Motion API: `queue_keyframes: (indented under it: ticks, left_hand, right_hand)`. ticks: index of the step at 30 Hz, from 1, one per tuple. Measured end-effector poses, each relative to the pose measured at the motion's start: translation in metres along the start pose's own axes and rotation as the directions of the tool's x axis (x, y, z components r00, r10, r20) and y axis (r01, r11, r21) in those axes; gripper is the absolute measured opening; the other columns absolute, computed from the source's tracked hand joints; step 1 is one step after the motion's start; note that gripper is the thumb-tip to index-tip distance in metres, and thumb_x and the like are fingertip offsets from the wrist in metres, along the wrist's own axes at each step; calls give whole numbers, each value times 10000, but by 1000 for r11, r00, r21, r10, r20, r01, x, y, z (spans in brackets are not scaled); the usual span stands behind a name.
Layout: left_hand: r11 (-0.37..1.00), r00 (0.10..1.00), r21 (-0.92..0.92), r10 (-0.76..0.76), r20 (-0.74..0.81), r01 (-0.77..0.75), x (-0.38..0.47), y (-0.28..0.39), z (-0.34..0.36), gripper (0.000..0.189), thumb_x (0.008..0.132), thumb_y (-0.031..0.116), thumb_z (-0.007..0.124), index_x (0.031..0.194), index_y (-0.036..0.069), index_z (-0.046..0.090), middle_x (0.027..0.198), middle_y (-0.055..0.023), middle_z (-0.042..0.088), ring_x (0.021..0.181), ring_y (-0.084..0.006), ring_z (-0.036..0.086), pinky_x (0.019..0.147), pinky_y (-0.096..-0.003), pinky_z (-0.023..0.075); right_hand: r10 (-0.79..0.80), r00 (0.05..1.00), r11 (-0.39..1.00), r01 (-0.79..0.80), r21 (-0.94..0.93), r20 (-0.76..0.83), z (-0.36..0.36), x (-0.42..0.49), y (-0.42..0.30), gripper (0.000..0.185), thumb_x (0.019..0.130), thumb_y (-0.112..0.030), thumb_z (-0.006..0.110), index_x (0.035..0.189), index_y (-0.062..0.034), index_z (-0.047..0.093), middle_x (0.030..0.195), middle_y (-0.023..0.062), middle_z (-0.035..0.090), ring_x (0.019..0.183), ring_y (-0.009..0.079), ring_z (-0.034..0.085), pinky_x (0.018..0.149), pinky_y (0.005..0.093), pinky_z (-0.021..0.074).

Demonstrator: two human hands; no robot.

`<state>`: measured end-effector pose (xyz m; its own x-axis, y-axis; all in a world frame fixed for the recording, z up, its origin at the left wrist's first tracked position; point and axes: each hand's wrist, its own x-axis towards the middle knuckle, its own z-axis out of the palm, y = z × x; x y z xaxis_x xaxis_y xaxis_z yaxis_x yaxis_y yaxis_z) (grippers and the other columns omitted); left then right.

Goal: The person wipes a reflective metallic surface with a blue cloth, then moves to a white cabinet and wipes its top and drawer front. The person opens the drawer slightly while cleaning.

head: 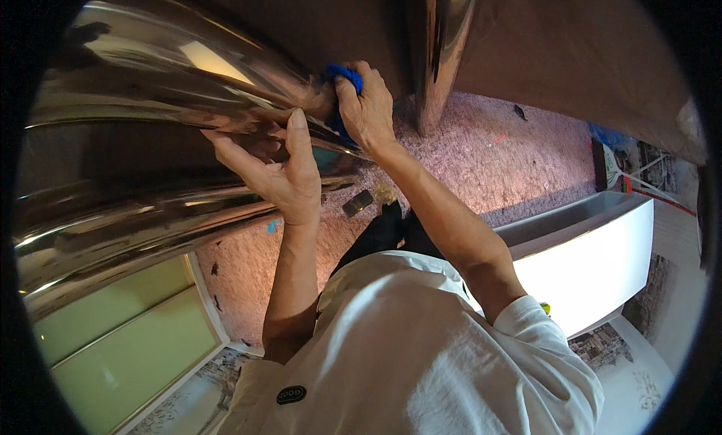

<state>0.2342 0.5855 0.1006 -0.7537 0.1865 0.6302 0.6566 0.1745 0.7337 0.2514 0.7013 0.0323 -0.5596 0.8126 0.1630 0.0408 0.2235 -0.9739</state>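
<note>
My right hand [369, 108] grips a bunched blue cloth [345, 74] and presses it against the end of a glossy bronze-coloured curved surface [186, 74]. Part of the cloth is hidden behind the fingers. Lower and to the left, my left hand [282, 175] has its thumb and forefinger spread, with the tips at the lower edge of that same surface. Its other fingers are partly hidden or mixed with reflections. More glossy bronze-coloured bands [146, 209] run below the left hand.
A glossy upright post [443, 57] stands right of the hands. Pinkish carpet [536, 158] lies below, with a small dark block [357, 203] and scattered scraps. A white rectangular furniture piece [586, 260] is at right; a pale green framed panel [135, 316] is at lower left.
</note>
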Motion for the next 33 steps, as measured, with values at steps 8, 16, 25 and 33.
queue_keyframes:
  ticks: [8, 16, 25, 33]
  left_hand:
    - [999, 1000, -45, 17, -20, -18, -1, -6, -1, 1032, 816, 217, 823, 1555, -37, 147, 1282, -155, 423, 971, -168, 521, 726, -265, 442]
    - [989, 988, -36, 147, 49, -145, 2, -14, -4, 1007, 837, 199, 808, 1559, -31, 145, 1256, -132, 412, 979, -153, 482, 724, -248, 434]
    - [971, 953, -220, 149, 263, -91, 6, -17, -29, 847, 912, 165, 720, 1560, 4, 199, 1500, -234, 317, 1267, -275, 488, 788, -271, 551]
    - [971, 927, -240, 88, 363, 2, -1, -30, -36, 797, 915, 71, 681, 1548, -23, 205, 1484, -251, 344, 1238, -251, 535, 758, -250, 569]
  right_hand:
    - [28, 1000, 1000, -28, -10, 6, 4, -1, 0, 349, 898, -289, 548, 1148, -53, 605, 1027, 228, 589, 991, 420, 556, 847, 518, 461]
    - [-163, 986, 961, 168, 218, -39, -9, 24, -52, 346, 879, -289, 568, 1094, -35, 665, 1057, 256, 645, 943, 431, 622, 859, 472, 489]
    - [-300, 883, 868, 410, 279, -361, -12, 3, -107, 225, 929, -172, 618, 1094, -24, 655, 1005, 175, 653, 912, 271, 643, 811, 354, 495]
    - [219, 910, 975, -219, 42, -351, 31, -57, 72, 423, 997, -383, 484, 1189, -24, 598, 1085, 248, 571, 997, 418, 522, 868, 498, 404]
